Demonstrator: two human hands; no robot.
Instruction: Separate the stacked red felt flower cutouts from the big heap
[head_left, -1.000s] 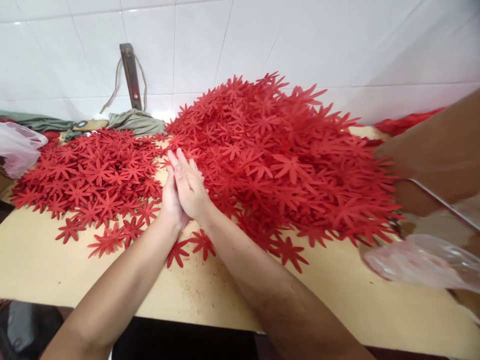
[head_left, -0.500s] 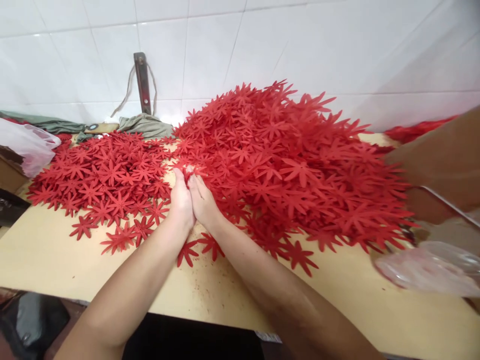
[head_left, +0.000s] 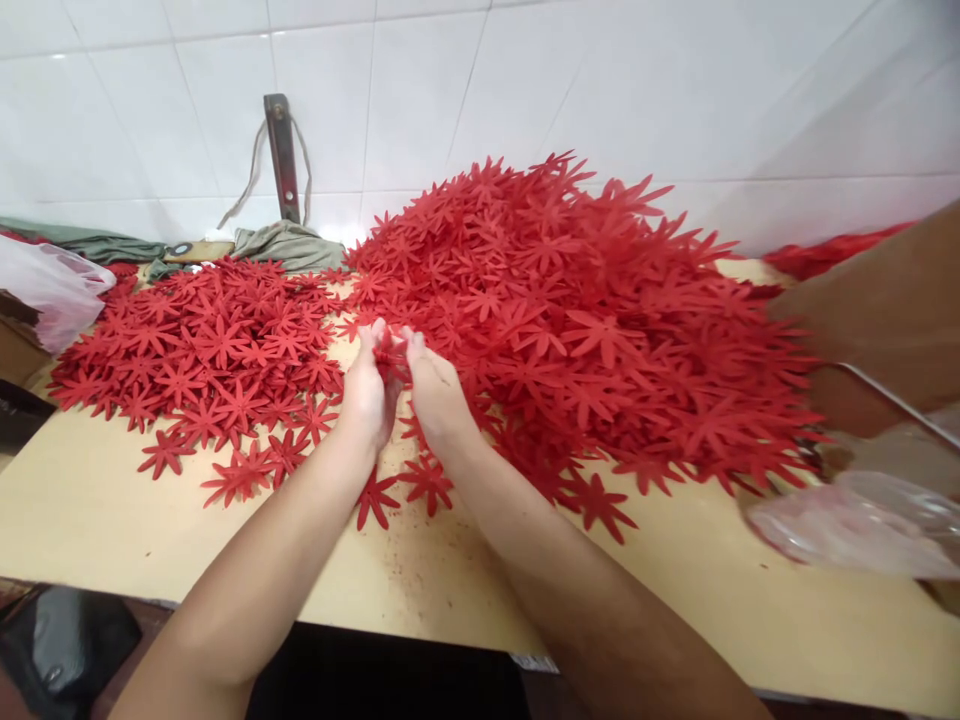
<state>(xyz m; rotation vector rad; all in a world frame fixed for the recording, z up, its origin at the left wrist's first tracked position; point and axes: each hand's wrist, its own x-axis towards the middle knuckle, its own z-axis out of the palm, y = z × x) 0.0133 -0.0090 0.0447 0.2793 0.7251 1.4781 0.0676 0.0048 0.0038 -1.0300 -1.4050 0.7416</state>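
- Left hand (head_left: pixel 366 392) and right hand (head_left: pixel 437 395) pinch red star-shaped cutouts (head_left: pixel 391 358) between them
- Pale yellow worktable (head_left: pixel 90 520), white tiled wall (head_left: pixel 600 90) behind

The left hand (head_left: pixel 367 392) and the right hand (head_left: pixel 437 392) cup a small clump of red cut-outs (head_left: pixel 391 358) between their fingers, just left of the big red heap (head_left: pixel 585 320) on the desk (head_left: pixel 90 510). Farther left of the heap lies a flatter spread of red cut-outs (head_left: pixel 210 360). A clear plastic bag (head_left: pixel 855 525) lies right of the heap.
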